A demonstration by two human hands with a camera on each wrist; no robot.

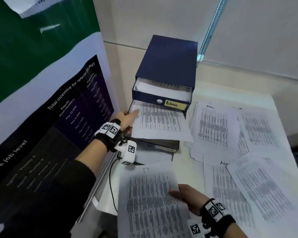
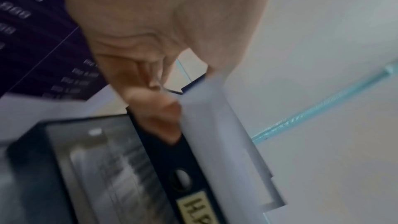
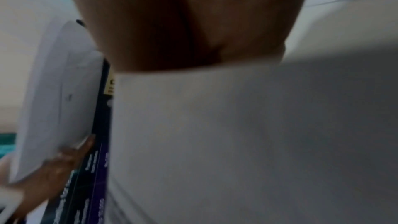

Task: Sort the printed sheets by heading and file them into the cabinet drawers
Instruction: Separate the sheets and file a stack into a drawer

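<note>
A navy drawer cabinet (image 1: 169,62) stands at the back of the white table (image 1: 268,100). Its top drawer, labelled Admin (image 1: 175,104), is partly open with paper inside. My left hand (image 1: 130,117) pinches the left edge of a printed sheet (image 1: 160,122) that lies over the open drawer just below. Under that sheet a lower drawer (image 1: 162,146) is pulled out further; the left wrist view shows its HR label (image 2: 193,205). My right hand (image 1: 177,193) grips a sheaf headed IT (image 1: 148,203) near the front, thumb on top. The fingers beneath are hidden.
Loose printed sheets cover the table's right side, some headed Admin (image 1: 215,126), others overlapping nearer me (image 1: 258,186). A tall poster banner (image 1: 50,117) stands close on the left. A black cable (image 1: 111,182) hangs by the table's left edge. A blind chain (image 1: 212,26) hangs behind the cabinet.
</note>
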